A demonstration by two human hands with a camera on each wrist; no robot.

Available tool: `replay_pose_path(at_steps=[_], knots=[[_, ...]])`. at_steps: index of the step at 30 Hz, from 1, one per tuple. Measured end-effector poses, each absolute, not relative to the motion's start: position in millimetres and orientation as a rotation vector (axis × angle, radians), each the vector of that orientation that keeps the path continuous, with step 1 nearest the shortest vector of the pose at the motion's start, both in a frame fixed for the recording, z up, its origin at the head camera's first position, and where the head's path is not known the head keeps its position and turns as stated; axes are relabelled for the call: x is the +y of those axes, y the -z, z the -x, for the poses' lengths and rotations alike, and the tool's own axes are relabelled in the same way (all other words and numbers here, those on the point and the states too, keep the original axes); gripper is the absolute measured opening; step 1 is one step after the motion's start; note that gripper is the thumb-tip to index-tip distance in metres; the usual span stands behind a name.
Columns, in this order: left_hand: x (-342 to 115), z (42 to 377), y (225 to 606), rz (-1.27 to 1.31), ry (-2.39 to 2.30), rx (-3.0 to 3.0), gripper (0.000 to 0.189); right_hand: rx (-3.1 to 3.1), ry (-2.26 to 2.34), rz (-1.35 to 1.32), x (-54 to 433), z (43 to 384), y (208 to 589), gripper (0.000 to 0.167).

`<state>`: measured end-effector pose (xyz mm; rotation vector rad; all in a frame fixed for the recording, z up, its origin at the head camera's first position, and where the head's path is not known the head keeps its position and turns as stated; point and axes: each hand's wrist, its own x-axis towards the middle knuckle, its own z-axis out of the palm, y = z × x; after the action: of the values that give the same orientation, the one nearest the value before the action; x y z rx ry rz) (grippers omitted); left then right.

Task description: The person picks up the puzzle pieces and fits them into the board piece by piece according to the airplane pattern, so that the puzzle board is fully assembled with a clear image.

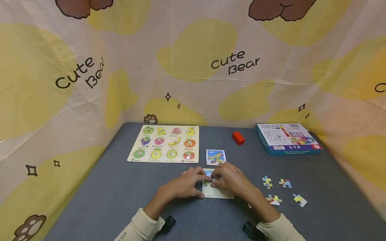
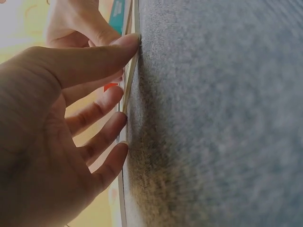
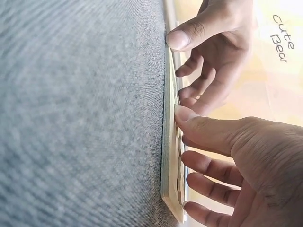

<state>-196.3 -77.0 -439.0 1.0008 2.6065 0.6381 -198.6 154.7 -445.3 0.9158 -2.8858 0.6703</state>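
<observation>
A small pale puzzle tray lies flat on the grey table, with blue picture pieces in its far left part. My left hand steadies the left side, thumb at the near corner; in the left wrist view its fairly straight fingers touch the tray edge. Over the tray, my right hand bends its thumb and index finger about a puzzle piece, mostly hidden beneath them. Just beyond is a picture card with a yellow plane. Several loose puzzle pieces lie right of the right hand.
A fruit picture board lies at the back left. At the back right are a red block and a teal-sided box. Printed cloth hangs behind the table.
</observation>
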Motion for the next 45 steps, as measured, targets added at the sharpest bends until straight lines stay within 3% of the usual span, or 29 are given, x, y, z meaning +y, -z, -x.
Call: replay_pose_path(at_steps=[14,45], knots=[[-77.3,196.1,438.1,-0.993,-0.602,2.603,0.056,-2.969,-0.908,-0.895,180.3,204.9,437.7,0.024],[-78.6,197.9,442.1,-0.979,-0.666,2.589,0.057,-3.071,-0.816,-0.525,318.9,175.9,432.4,0.038]])
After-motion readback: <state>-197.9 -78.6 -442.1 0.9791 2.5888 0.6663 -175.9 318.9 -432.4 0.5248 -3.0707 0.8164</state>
